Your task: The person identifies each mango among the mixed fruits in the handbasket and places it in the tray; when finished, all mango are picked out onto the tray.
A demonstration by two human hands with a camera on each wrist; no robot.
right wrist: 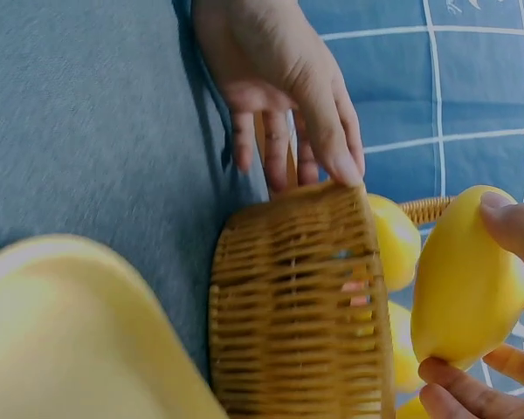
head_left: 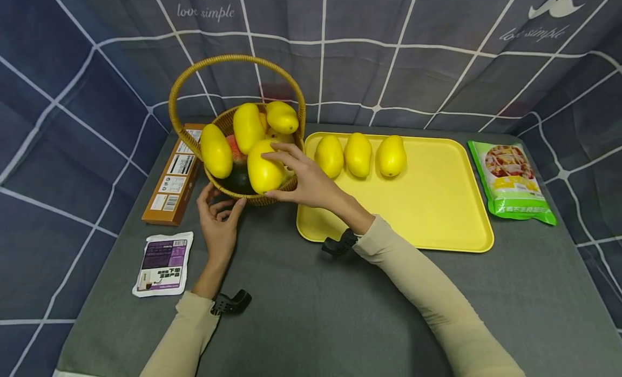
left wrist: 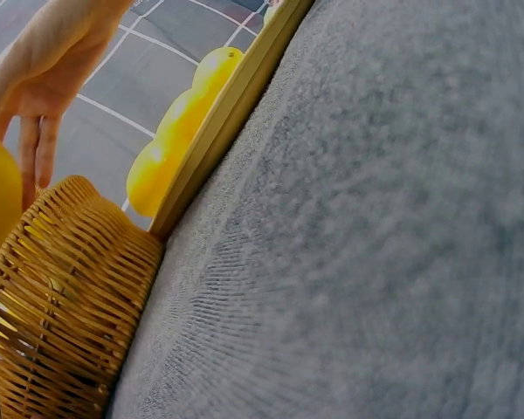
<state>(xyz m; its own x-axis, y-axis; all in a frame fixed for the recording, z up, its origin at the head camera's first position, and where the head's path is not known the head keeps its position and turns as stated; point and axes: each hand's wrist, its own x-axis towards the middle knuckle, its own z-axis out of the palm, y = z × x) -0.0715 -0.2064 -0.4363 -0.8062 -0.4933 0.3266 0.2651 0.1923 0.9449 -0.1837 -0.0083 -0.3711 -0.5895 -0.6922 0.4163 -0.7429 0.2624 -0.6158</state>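
In the head view my right hand [head_left: 311, 177] pinches a yellow mango [head_left: 265, 166] between thumb and fingertips, over the near right part of the wicker basket [head_left: 262, 200]. The right wrist view shows this mango [right wrist: 468, 278] raised above the basket's rim. My left hand [head_left: 218, 223] is at the basket's near side, its thumb touching the rim and its fingers loosely extended against the outer wall. Inside the basket are more mangoes [head_left: 248, 127], a dark green fruit [head_left: 239, 181] and a reddish fruit [head_left: 235, 149], partly covered.
Three mangoes [head_left: 358, 155] lie in a row on the yellow tray [head_left: 427, 215], right of the basket. A brown box [head_left: 171, 188] and a purple-white pouch [head_left: 164, 264] lie at left. A green packet [head_left: 516, 180] lies at far right. The basket's tall handle [head_left: 233, 58] arches up behind.
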